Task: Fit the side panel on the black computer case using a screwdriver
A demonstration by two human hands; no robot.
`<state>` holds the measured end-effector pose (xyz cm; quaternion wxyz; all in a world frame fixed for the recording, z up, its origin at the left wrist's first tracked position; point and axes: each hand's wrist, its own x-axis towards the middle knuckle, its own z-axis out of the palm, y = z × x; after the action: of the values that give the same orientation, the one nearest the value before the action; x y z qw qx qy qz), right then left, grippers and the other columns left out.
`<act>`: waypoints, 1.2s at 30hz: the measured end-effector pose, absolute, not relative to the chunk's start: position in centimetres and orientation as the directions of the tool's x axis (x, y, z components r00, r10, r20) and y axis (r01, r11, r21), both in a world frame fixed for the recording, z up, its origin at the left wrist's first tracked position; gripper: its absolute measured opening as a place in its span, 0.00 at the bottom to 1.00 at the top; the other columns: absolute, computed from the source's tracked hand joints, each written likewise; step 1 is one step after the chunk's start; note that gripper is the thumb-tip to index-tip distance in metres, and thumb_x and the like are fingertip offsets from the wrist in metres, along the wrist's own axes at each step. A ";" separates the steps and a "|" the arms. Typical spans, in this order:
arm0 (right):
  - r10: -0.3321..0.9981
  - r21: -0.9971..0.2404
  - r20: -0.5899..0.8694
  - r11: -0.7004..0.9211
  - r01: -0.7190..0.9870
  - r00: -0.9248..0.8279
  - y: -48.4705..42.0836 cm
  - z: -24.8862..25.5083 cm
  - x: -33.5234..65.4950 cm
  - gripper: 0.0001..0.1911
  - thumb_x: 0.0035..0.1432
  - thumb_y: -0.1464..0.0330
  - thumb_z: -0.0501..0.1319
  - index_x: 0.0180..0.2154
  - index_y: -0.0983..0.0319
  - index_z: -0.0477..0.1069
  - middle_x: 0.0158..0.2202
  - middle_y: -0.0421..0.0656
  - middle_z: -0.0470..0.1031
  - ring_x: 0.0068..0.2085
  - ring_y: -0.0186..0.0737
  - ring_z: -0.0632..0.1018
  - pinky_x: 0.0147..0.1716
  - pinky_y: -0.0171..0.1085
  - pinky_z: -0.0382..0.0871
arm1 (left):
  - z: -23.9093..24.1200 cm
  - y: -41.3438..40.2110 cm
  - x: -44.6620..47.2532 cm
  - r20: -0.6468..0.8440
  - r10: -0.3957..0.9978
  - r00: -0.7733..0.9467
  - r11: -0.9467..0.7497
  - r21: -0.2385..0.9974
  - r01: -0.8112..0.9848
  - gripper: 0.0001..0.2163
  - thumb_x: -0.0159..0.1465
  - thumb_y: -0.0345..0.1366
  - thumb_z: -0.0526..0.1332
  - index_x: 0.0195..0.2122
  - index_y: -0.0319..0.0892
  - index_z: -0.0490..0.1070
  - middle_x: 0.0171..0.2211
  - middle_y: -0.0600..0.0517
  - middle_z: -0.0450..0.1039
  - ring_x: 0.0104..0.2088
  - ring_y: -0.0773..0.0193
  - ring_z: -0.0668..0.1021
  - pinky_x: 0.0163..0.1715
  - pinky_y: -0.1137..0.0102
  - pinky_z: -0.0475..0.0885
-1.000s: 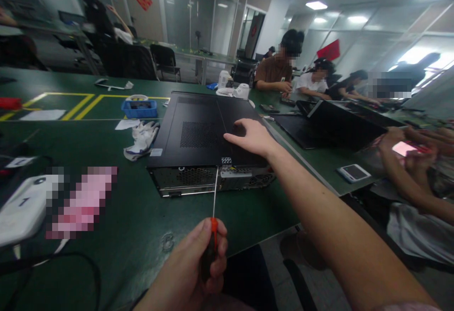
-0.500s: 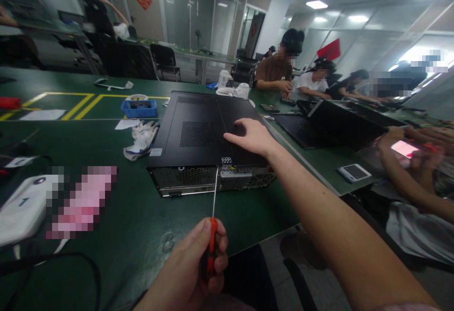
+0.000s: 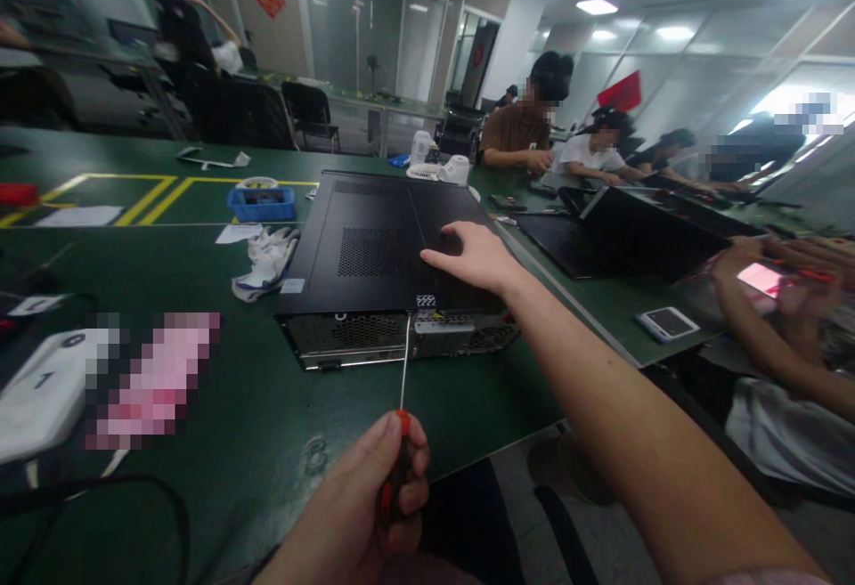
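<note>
A black computer case (image 3: 374,211) lies flat on the green table, its vented rear panel turned toward me. My left hand (image 3: 380,478) is closed around the orange and dark handle of a screwdriver (image 3: 403,380). The thin shaft points away from me, and its tip meets the top of the rear panel near the lid's edge. Whether a screw sits under the tip is too small to see. On the case's lid rests my right hand (image 3: 477,257), palm down, thumb and fingers apart, holding nothing.
Left of the case are white gloves (image 3: 265,260), a blue bin (image 3: 264,204), a white device marked 1 (image 3: 46,389) and a black cable (image 3: 153,483). To the right, a phone (image 3: 666,324) lies near a co-worker's arm (image 3: 768,336) and another opened black case (image 3: 655,224).
The screwdriver handle has turned in my left hand, showing a different side of its orange and dark pattern. Its tip stays in place, and my right hand has not moved.
</note>
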<state>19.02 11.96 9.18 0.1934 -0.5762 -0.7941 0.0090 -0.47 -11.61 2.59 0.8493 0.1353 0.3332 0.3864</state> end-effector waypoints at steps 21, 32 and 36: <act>0.916 -0.229 0.299 0.340 0.912 -0.266 12.0 9.1 19.1 0.37 0.55 0.40 0.61 0.55 0.59 0.74 0.59 0.50 0.75 0.59 0.59 0.74 0.60 0.58 0.67 | 1.7 -11.4 -0.7 -0.461 0.734 0.498 0.676 0.436 -0.594 0.17 0.61 0.51 0.67 0.37 0.42 0.71 0.29 0.57 0.65 0.21 0.76 0.62 0.17 0.78 0.49; 0.922 -0.235 0.286 0.332 0.913 -0.262 11.8 9.3 19.0 0.38 0.55 0.39 0.60 0.56 0.60 0.73 0.59 0.50 0.75 0.59 0.59 0.74 0.60 0.57 0.67 | 2.8 -11.5 -0.7 -0.491 0.762 0.422 0.645 0.518 -0.562 0.14 0.66 0.49 0.62 0.40 0.43 0.67 0.31 0.57 0.65 0.21 0.77 0.61 0.19 0.78 0.49; 0.924 -0.239 0.281 0.331 0.913 -0.261 11.8 9.4 18.9 0.38 0.55 0.40 0.61 0.55 0.60 0.73 0.59 0.51 0.75 0.59 0.59 0.74 0.60 0.57 0.66 | 2.8 -11.5 -0.7 -0.478 0.777 0.410 0.627 0.531 -0.570 0.14 0.67 0.48 0.62 0.37 0.42 0.66 0.31 0.57 0.64 0.23 0.76 0.61 0.20 0.77 0.49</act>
<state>18.92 11.76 9.42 0.1873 -0.5784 -0.7938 0.0142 -0.68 -11.48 2.80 0.8271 0.1441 0.3597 0.4072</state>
